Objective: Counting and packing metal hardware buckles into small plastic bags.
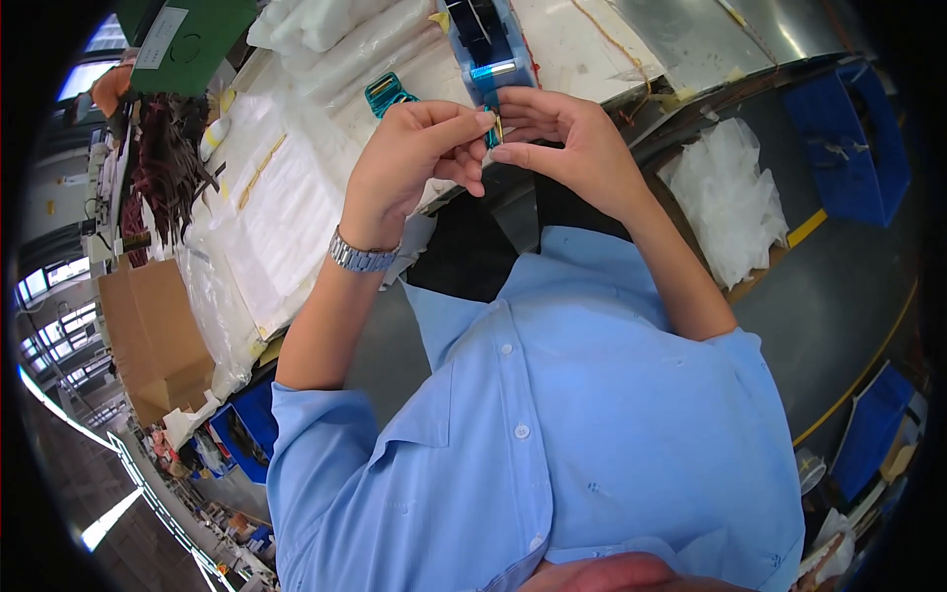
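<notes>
Close together, both hands are at the front of a white worktable. Thumb and forefinger of my left hand pinch a small shiny teal and gold piece. My right hand is curled round the other side of it, thumb below and fingers above, gripping it too. The fingers hide most of the piece, so its kind is unclear. Just beyond stands a light-blue tape dispenser, with a shiny teal strip near its front end. Left of it lies a teal metallic buckle-like piece, apart from the hands.
White plastic wrapping and sheets cover the table's left part. A green box stands far left, with dark red strips nearby. A cardboard box is at the left edge. White bags and a blue bin are at right.
</notes>
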A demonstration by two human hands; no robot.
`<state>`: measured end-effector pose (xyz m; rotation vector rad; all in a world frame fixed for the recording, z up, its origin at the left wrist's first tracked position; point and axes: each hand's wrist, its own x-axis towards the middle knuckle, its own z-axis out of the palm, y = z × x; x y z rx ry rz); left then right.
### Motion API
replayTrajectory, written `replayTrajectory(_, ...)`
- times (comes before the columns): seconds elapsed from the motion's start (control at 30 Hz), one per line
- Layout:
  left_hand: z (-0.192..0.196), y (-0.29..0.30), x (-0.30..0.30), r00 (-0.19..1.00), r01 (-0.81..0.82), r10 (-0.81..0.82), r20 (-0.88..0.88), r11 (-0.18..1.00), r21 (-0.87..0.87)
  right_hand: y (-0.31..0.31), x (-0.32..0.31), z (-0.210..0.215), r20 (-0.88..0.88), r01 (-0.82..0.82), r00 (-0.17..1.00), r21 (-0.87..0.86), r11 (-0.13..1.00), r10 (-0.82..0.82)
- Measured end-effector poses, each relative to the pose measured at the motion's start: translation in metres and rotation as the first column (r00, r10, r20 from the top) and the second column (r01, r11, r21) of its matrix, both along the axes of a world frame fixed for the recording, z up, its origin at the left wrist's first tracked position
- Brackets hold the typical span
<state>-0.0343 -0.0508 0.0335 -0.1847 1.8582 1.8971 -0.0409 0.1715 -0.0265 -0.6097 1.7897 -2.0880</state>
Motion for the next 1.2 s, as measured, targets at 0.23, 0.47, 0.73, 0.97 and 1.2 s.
replayTrajectory(0.23, 0.006, -0.006, -0.020, 0.991, 0.044, -0.048, 0.121, 0.998, 0.041, -0.013, 0.002, 0.001, 0.030, 0.109, 0.994, -0.083, 0.991, -0.107)
replayTrajectory(0.47, 0.031, 0.009, -0.010, 0.924, 0.010, -0.249, -0.289, 0.773, -0.634, -0.022, 0.008, 0.000, 0.046, 0.194, 0.981, -0.131, 0.972, -0.190)
replayTrajectory(0.73, 0.007, 0.021, 0.037, 0.549, -0.338, -0.350, -0.759, 0.738, -0.584, -0.030, 0.013, 0.001, 0.220, 0.237, 0.958, -0.254, 0.938, -0.183)
replayTrajectory(0.97, -0.015, 0.027, 0.032, 0.425, -0.442, -0.385, -0.819, 0.702, -0.559, -0.030, 0.012, -0.005, 0.294, 0.261, 0.936, -0.209, 0.942, -0.194)
replayTrajectory(1.2, -0.026, 0.035, 0.059, 0.605, -0.266, -0.231, -0.762, 0.843, -0.467, -0.003, 0.043, -0.011, 0.271, 0.253, 0.936, -0.073, 0.965, -0.225)
